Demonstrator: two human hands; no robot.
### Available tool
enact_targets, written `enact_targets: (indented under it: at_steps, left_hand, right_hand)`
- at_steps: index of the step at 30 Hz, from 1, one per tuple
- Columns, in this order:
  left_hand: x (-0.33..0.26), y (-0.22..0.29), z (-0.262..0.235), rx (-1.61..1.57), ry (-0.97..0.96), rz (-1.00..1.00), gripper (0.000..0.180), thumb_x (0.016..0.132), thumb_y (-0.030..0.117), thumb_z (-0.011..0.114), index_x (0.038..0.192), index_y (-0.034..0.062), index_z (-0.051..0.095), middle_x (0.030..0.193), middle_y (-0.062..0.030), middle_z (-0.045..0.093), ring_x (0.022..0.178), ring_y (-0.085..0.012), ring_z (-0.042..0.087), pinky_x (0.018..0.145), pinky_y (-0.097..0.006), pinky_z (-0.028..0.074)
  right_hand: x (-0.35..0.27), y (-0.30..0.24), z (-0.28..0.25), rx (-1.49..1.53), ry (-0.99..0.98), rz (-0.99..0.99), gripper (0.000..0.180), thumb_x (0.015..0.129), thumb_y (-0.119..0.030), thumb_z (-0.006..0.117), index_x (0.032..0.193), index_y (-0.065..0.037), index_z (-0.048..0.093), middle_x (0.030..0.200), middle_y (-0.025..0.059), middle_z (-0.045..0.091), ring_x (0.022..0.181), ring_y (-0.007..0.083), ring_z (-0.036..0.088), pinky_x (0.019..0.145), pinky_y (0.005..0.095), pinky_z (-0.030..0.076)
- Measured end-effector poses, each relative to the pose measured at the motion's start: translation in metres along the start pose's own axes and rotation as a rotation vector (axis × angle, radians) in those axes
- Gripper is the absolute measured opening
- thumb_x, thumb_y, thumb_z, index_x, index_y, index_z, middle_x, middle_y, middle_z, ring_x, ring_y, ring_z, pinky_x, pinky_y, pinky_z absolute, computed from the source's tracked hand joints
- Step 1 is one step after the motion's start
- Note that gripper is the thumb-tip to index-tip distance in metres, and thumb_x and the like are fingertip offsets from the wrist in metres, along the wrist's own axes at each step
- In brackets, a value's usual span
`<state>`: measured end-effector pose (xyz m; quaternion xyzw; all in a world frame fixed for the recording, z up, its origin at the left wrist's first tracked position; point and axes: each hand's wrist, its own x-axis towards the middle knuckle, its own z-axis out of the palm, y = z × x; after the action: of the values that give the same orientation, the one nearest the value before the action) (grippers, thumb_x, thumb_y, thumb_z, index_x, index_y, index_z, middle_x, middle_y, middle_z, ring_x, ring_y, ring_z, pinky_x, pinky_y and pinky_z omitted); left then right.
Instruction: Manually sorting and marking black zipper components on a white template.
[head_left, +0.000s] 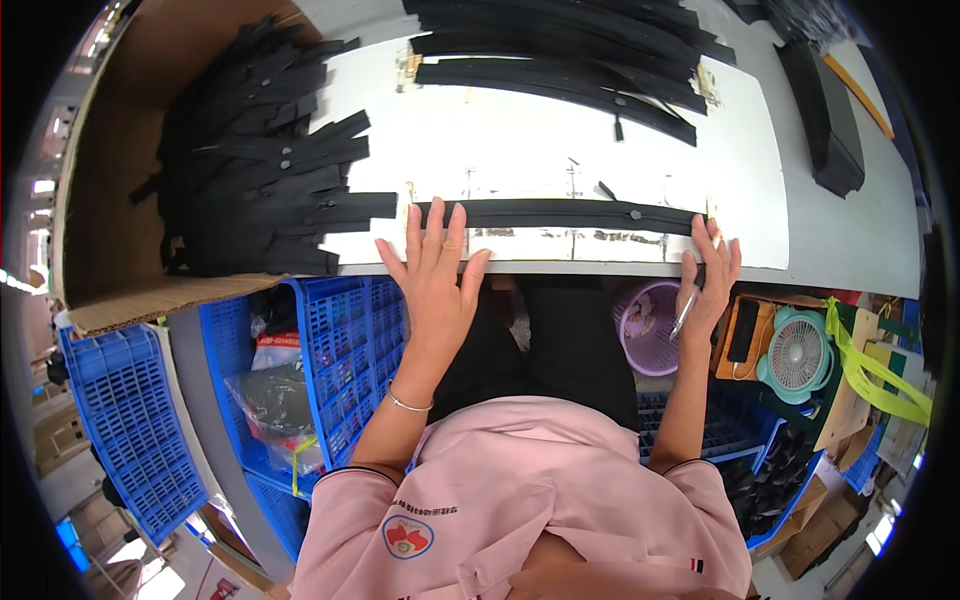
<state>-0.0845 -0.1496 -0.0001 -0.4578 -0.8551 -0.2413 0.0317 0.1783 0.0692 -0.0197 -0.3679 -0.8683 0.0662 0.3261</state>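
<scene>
A black zipper strip [560,213] lies straight along the near edge of a white board [500,150] that carries dark marks. My left hand [438,290] rests with spread fingers on the strip's left end. At the other end, fingertips of my right hand [708,285] touch the strip while that hand grips a pen [685,314], its silver end pointing down toward me. A small round slider shows on the strip, nearer the right end. More black zipper strips [540,82] lie across the board's far side, and a heap of them [250,170] spills from the left.
An open cardboard box [115,150] stands left on the grey table [850,235]. A long black object [822,125] lies at the far right. Below the table edge are blue crates [350,345], a purple bin [632,345], a phone [742,332] and a turquoise fan [797,355].
</scene>
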Motion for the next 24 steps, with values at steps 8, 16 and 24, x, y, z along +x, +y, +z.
enact_targets:
  at_steps: [8,16,24]
  left_hand:
    - [0.000,-0.015,-0.001,-0.052,-0.021,-0.005,0.057,0.099,0.032,0.068,0.151,0.0153,0.053,0.160,-0.0085,0.046,0.153,-0.0301,0.033,0.123,-0.060,0.000]
    - [0.000,-0.017,-0.003,-0.030,0.003,0.008,0.061,0.096,0.037,0.070,0.149,0.0135,0.054,0.158,-0.0089,0.047,0.150,-0.0296,0.037,0.120,-0.067,0.007]
    - [0.001,-0.015,-0.001,-0.071,0.031,-0.005,0.063,0.093,0.037,0.072,0.148,0.0118,0.054,0.157,-0.0082,0.047,0.151,-0.0289,0.036,0.120,-0.067,0.009]
  right_hand:
    - [0.016,-0.037,-0.009,0.098,-0.001,0.144,0.028,0.104,-0.011,0.060,0.131,-0.009,0.064,0.134,0.0039,0.070,0.135,0.0233,0.058,0.124,0.0470,0.026]
    - [0.069,-0.149,0.032,0.945,-0.287,0.334,0.022,0.103,-0.013,0.063,0.115,0.000,0.074,0.105,0.0081,0.073,0.087,0.0088,0.065,0.068,0.0204,0.048]
    - [0.072,-0.190,0.094,0.878,-0.359,0.211,0.014,0.099,-0.011,0.069,0.098,0.003,0.071,0.078,0.0036,0.071,0.067,0.0069,0.063,0.060,0.0231,0.049]
